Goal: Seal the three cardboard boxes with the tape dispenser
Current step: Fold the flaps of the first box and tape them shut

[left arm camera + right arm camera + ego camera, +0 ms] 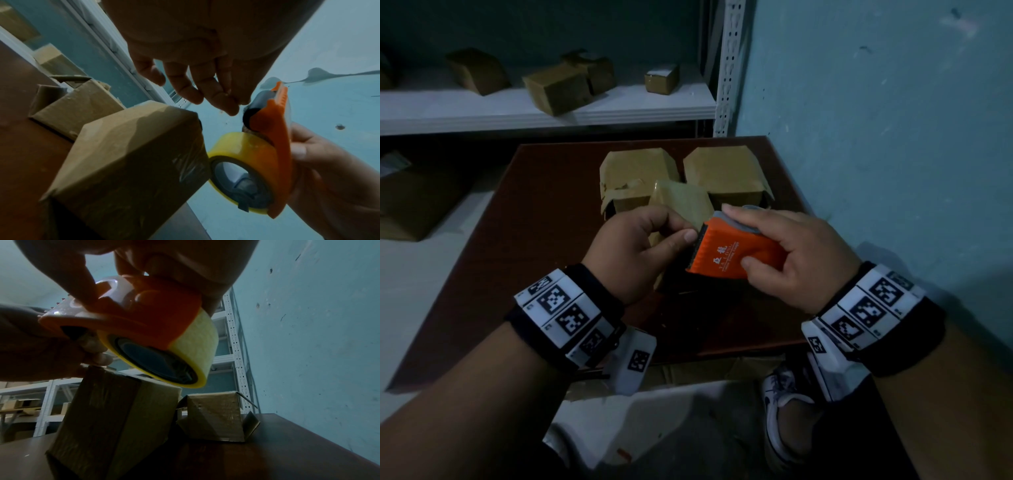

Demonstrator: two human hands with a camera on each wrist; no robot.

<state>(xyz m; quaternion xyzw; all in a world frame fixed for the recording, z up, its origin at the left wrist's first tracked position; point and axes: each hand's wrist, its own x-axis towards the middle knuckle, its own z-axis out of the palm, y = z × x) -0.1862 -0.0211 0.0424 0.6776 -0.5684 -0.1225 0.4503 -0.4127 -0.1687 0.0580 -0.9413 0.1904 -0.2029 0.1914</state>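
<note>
1. Nearest, the right hand (798, 260) grips the orange tape dispenser (732, 253) from above, thumb on its top face and fingers curled over the far edge; the yellow-edged tape roll (242, 168) hangs beneath it, clear of the surface (544, 212).
2. The left hand (640, 250) meets the dispenser at its toothed front edge, thumb and forefinger pressed together there, apparently pinching the loose end of the tape; the tape itself is too clear and the light too dim to be certain; the other fingers hang loosely, as the left wrist view shows.
3. Just below and behind both hands stands the nearest cardboard box (681, 202), tipped on an edge; glossy film already shows on one side (185, 164), so it looks partly taped.
4. Beyond it, side by side, sit the other two boxes: the left box (637, 171) and the right box (722, 171); both have flaps sticking out and seem unsealed.
5. Farthest back, a white shelf (551, 109) carries more small cartons.
6. My reading: the step in hand is freeing the tape end for the first box; next it wants sticking down on the box, with the left hand steadying, then drawing the dispenser across the seam.
</note>
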